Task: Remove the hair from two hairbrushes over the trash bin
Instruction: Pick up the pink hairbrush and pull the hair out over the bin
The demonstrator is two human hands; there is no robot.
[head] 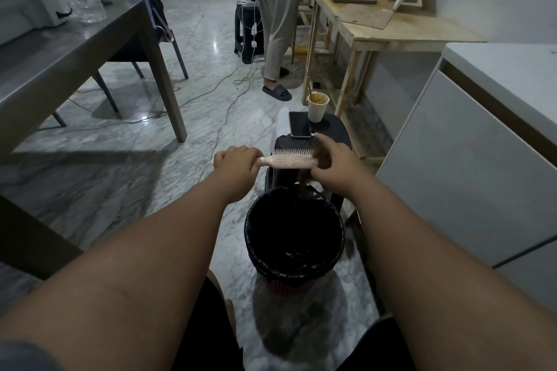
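A pink hairbrush lies level in the air, bristles up, above the far rim of the trash bin, which has a black liner. My left hand grips its handle. My right hand pinches a brown clump of hair at the brush's right tip; a strand hangs down toward the bin. A second hairbrush is not visible.
A black stool behind the bin carries a phone and a paper cup. A grey table stands left, a white cabinet right. A person stands by a wooden bench. Cables cross the marble floor.
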